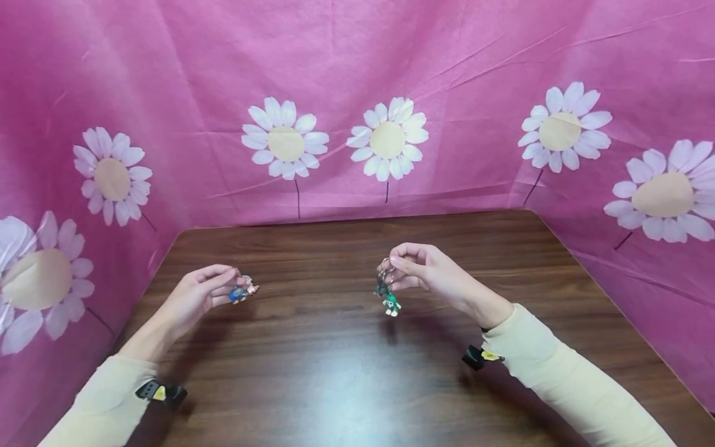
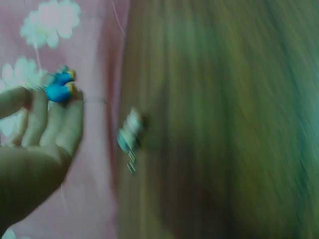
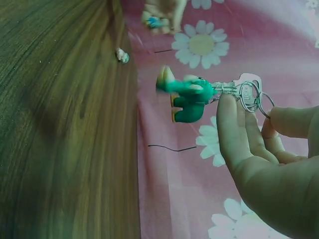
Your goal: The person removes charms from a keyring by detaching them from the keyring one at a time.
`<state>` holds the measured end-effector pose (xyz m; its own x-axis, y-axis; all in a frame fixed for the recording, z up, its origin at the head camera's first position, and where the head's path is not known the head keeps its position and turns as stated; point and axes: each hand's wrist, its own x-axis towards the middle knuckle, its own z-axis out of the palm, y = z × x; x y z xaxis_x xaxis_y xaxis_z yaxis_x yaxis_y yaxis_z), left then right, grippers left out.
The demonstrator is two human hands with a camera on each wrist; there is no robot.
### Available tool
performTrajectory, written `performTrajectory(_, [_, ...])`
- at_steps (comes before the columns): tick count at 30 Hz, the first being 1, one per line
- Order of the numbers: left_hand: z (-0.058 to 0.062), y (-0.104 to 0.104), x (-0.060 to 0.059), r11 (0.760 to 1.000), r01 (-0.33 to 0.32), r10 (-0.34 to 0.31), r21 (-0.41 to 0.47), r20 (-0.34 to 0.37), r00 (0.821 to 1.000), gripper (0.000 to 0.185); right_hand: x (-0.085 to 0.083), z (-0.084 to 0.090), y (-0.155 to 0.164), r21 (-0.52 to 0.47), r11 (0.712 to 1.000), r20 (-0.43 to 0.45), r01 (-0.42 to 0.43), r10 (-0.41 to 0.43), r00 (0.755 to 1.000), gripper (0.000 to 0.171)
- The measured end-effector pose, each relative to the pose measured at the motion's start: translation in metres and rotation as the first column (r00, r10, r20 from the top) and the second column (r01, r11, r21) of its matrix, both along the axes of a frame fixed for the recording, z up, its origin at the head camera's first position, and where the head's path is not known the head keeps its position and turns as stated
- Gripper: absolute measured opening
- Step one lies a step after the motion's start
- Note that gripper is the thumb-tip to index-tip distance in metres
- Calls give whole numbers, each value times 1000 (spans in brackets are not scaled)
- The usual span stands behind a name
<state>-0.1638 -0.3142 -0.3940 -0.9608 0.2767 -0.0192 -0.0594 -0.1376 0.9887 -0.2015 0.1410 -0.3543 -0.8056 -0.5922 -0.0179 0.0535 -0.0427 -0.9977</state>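
Two keychain figures, both held above table (image 1: 357,385): L hand (image 1: 195,298) pinches blue one (image 1: 239,294), R hand (image 1: 430,273) pinches green one (image 1: 391,303) by ring. Prob light, hard plastic, dangly; ring's best grip.

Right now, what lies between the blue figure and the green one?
Only bare table in the head view: the left hand holds the blue figure, the right hand the green figure.
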Motion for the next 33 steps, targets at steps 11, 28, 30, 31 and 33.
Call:
performTrajectory(11, [-35, -54, -11, 988, -65, 89, -142, 171, 981, 15, 0, -2, -5, -63, 997, 43, -35, 38, 998, 10])
performTrajectory(28, [-40, -63, -31, 782, -199, 247, -590, 1, 969, 38, -1, 4, -12, -60, 997, 45, -55, 58, 997, 9])
performTrajectory(30, [-41, -62, -30, 772, -206, 272, -601, 20, 962, 37, -1, 3, -14, -60, 996, 47, -66, 69, 997, 9])
performTrajectory(31, [-41, -62, -29, 767, -206, 280, -608, 28, 959, 36, -1, 3, -15, -61, 996, 49, -71, 74, 996, 9])
performTrajectory(33, [-42, -61, -29, 757, -212, 298, -618, 38, 954, 34, -2, 3, -17, -65, 995, 49, -78, 81, 996, 9])
